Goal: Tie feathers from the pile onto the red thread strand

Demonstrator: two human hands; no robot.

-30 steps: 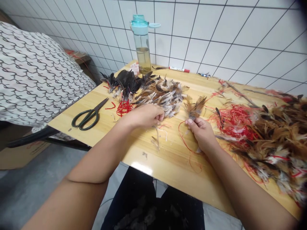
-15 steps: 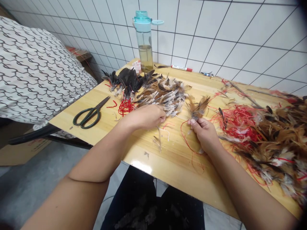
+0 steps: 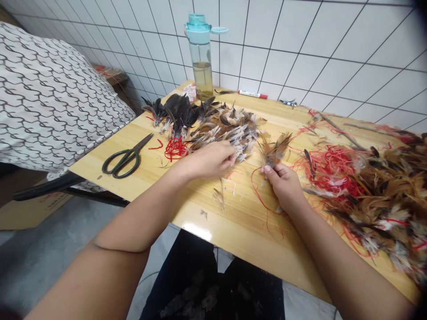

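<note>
My right hand (image 3: 286, 182) pinches a small bunch of brown feathers (image 3: 274, 151) by its base, tips pointing up and away. A red thread (image 3: 256, 186) trails from near this bunch down onto the table. Over the near edge of a pile of brown and white feathers (image 3: 233, 126), my left hand (image 3: 218, 158) is closed, its fingers curled down. Whatever its fingertips hold is hidden from view. Below it lie a loose feather (image 3: 219, 198) and a short white thread (image 3: 231, 181) on the wood.
Black-handled scissors (image 3: 122, 162), red string (image 3: 176, 149) and black feathers (image 3: 182, 111) lie to the left. A water bottle (image 3: 202, 62) and a red-and-white marker (image 3: 252, 94) are near the tiled wall. Red thread (image 3: 336, 169) and a large feather heap (image 3: 393, 186) cover the right side of the table.
My left hand has shifted slightly to the right and away from me along the feather pile. The right hand keeps its bunch of feathers in nearly the same place.
</note>
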